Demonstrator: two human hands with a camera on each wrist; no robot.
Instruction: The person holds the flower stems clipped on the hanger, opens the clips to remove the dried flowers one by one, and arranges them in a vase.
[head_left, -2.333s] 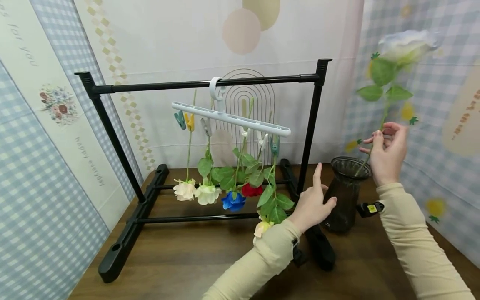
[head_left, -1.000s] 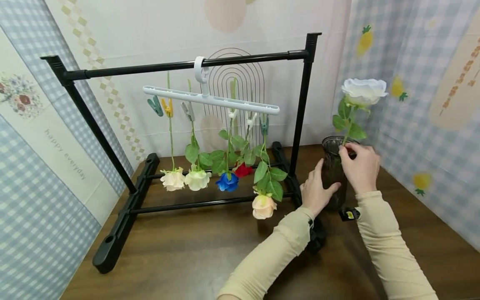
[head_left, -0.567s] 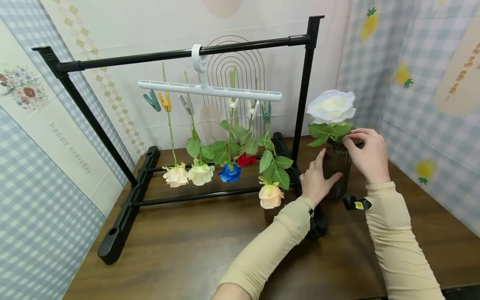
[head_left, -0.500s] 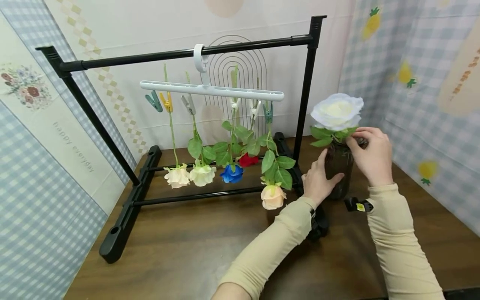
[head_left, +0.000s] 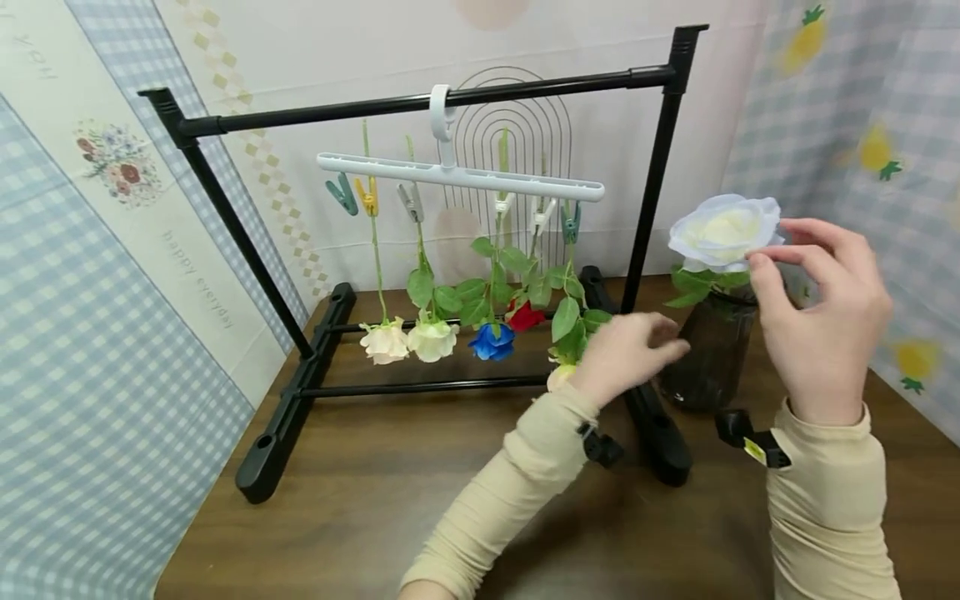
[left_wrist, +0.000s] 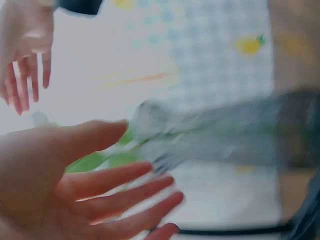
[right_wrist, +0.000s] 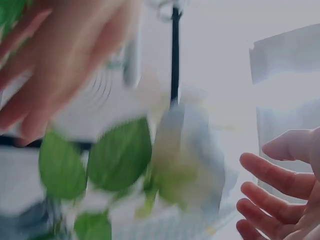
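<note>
A white rose (head_left: 724, 233) with green leaves stands in a dark, see-through glass vase (head_left: 705, 354) at the right. Its stem shows through the glass in the left wrist view. My right hand (head_left: 828, 312) is beside the bloom. In the right wrist view its loosely bent fingers (right_wrist: 272, 172) are apart from the blurred flower. To the left of the vase is my left hand (head_left: 626, 354), holding nothing. The left wrist view shows its fingers (left_wrist: 130, 197) spread, with the thumb apart from them.
A black rack (head_left: 277, 258) carries a pale hanger (head_left: 457, 177). Clothespins such as a yellow one (head_left: 367, 197) hold several roses upside down, among them a blue rose (head_left: 492, 342) and a red rose (head_left: 527, 316). My left wrist partly covers a peach rose (head_left: 561, 377).
The white rose was lowered into the vase until its bloom sat just above the rim. My left hand has come off the vase leftward; the right has let go of the stem and risen.
</note>
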